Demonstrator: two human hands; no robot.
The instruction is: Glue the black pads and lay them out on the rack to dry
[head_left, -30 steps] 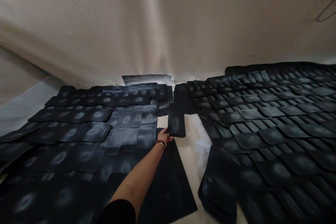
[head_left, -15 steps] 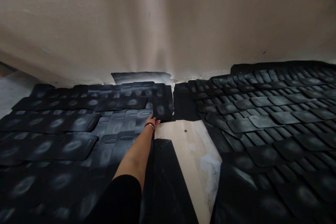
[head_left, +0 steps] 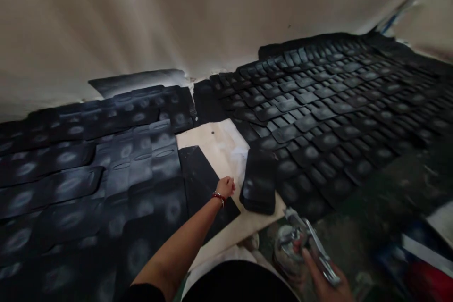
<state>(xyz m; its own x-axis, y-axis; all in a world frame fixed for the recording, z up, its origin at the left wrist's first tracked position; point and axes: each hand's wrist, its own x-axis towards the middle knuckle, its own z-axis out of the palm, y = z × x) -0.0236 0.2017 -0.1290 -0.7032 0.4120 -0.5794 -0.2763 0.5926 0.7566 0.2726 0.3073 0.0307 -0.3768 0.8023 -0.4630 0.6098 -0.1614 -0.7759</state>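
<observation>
My left hand (head_left: 225, 186) hovers above the pale board (head_left: 209, 160), its fingers curled in and nothing visible in them. Just right of it lies a stack of smooth black rounded pieces (head_left: 260, 181). A flat black sheet (head_left: 200, 174) is under and to the left of my left wrist. At the lower right, my right hand (head_left: 331, 279) grips a metal spray gun (head_left: 311, 240) by its handle; a cup (head_left: 286, 245) hangs below it. The gun's nozzle points up and left, near the board's corner.
Overlapping rows of black pieces with greyish spots cover the floor to the left (head_left: 71, 184) and right (head_left: 325, 104). A pale wall hanging (head_left: 159, 14) rises behind. Blurred red and blue items (head_left: 424, 273) sit at the lower right.
My left hand has drawn back from the laid rows to beside the black stack. The view has swung right and down, bringing my right hand and the spray gun into sight.
</observation>
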